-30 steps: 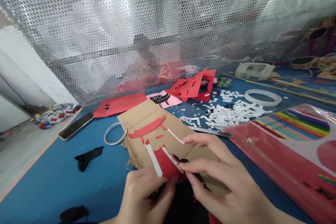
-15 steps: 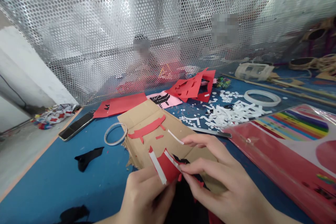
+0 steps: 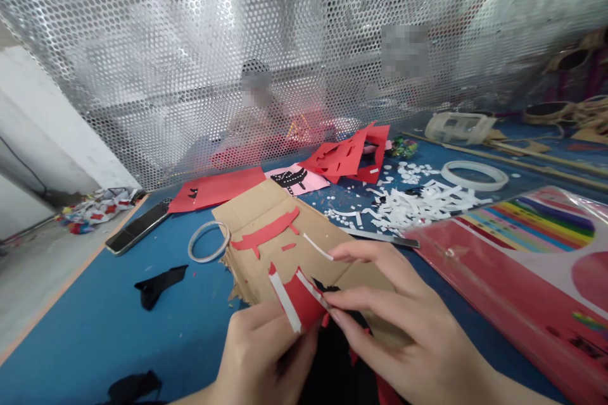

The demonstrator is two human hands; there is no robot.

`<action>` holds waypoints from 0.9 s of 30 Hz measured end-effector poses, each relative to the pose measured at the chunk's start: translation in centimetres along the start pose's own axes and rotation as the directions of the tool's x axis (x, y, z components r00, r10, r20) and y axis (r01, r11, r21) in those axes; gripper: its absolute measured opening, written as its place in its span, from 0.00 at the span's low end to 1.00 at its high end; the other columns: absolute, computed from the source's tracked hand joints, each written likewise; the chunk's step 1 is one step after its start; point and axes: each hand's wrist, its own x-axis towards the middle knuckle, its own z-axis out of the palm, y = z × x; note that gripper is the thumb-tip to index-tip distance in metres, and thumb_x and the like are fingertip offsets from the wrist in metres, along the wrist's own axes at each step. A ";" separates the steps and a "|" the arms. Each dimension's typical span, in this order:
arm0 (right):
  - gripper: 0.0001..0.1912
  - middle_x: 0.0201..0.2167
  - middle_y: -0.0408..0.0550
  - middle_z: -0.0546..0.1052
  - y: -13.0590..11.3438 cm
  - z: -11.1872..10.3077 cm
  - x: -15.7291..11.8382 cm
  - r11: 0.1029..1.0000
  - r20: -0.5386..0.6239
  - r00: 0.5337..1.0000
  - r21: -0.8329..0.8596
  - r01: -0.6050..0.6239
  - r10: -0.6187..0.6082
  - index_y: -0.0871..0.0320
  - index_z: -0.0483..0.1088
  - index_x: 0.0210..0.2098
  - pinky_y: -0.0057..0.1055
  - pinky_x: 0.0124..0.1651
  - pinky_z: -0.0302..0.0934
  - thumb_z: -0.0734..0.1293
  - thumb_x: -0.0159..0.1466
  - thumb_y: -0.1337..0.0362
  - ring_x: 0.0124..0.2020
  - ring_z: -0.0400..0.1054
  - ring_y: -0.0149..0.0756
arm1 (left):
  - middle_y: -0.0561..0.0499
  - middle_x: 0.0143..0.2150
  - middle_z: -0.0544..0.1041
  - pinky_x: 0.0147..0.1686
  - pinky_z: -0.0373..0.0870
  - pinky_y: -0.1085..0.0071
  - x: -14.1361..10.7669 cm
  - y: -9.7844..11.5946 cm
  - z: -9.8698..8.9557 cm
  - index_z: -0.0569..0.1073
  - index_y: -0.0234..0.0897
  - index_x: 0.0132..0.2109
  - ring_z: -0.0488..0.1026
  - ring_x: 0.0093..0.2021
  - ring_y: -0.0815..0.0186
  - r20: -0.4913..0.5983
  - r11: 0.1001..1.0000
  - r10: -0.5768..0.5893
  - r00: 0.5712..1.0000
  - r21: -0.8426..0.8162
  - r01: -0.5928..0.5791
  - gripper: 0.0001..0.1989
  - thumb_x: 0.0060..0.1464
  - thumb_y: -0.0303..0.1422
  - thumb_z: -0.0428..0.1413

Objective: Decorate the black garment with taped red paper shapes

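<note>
Left hand (image 3: 259,345) and right hand (image 3: 415,323) pinch red paper (image 3: 300,299), its long axis pointing forward-left. Blue table (image 3: 90,323) spreads left to its edge.

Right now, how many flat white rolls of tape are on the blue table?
2. The left roll lies beside the cardboard; the right roll lies just beyond the heap of white scraps. More could be hidden from view.

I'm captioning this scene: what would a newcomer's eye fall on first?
Likely the red paper piece with two white strips, held by the left hand and right hand at bottom centre. Then the pile of white scraps on the blue table, right of centre, and the perforated metal screen behind.
</note>
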 end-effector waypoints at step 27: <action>0.10 0.41 0.50 0.69 -0.4 0.1 0.1 0.996 0.010 0.999 -0.081 0.035 -0.035 0.57 0.70 0.26 0.35 0.41 0.64 0.61 0.58 0.75 0.43 0.66 0.39 | 0.49 0.26 0.76 0.21 0.68 0.77 -0.4 -0.3 0.1 0.72 0.33 0.35 0.73 0.23 0.68 0.007 0.998 0.055 0.998 0.038 -0.055 0.10 0.51 0.16 0.51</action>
